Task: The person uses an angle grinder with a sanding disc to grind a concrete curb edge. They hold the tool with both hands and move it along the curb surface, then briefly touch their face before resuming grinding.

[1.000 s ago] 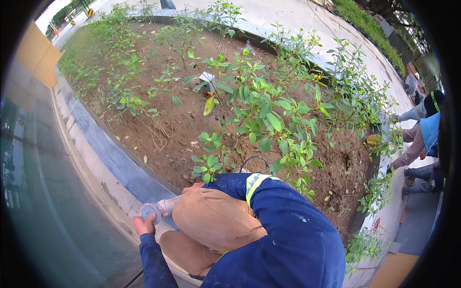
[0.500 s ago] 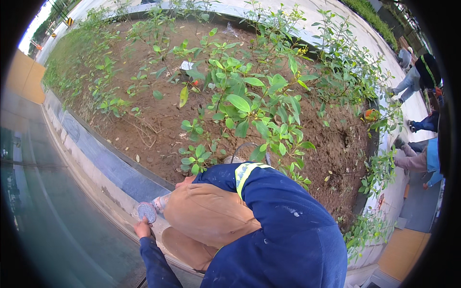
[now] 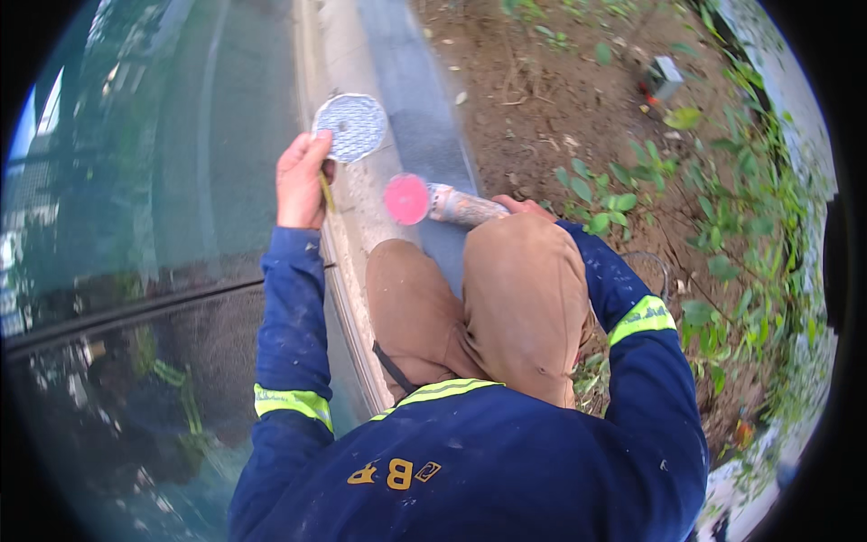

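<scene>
Between the fingers and thumb of my left hand (image 3: pixel 305 176) is a round polishing pad (image 3: pixel 350 126), its pale blue-grey patterned face showing. A narrow yellowish piece (image 3: pixel 326 191) hangs below those fingers; I cannot make out what it is. My right hand (image 3: pixel 526 209), partly hidden by my knee, is closed on the rear of a handheld angle grinder (image 3: pixel 465 207) with a dusty, pale body. The grinder's round pink disc face (image 3: pixel 407 199) is bare and turned up, apart from the pad and below it to the right.
A glass wall (image 3: pixel 181 181) stands close on my left. Beside it run a pale stone ledge (image 3: pixel 339 45) and a grey stone strip (image 3: pixel 406 81). Right of these lies a soil bed (image 3: pixel 506 117) with leafy plants (image 3: pixel 610 203) and a small grey box (image 3: pixel 665 78).
My view has swung toward the glass wall. The pad, earlier close against the grinder's head, is now apart from it, and the pink disc face shows.
</scene>
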A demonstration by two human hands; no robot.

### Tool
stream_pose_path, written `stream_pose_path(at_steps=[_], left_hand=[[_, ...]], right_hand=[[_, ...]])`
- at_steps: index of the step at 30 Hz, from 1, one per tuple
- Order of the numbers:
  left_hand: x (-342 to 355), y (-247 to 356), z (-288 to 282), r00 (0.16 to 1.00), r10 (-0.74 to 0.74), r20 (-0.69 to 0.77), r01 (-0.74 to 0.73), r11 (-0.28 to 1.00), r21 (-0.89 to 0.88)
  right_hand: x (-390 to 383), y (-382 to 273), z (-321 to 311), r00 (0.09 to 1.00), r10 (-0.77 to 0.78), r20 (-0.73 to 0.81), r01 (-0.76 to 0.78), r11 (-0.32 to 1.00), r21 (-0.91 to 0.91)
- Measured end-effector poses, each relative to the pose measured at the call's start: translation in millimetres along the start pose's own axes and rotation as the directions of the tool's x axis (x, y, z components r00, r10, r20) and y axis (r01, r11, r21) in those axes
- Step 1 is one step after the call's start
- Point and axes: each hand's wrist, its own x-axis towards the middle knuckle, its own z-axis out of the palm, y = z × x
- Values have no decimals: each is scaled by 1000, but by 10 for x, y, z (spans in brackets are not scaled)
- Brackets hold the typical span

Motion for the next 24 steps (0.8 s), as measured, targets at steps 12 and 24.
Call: stream_pose_path(at_steps=[12,24], left_hand=[[-1115,-2064,400,796,-377,474,-59,731,680],[-1306,-2352,582,929,-226,294,50,862,505]], right_hand=[[-63,-87,164,992,123,3,-123,989,78],[-10,-147,171,991,129,-22,-128,991,35]])
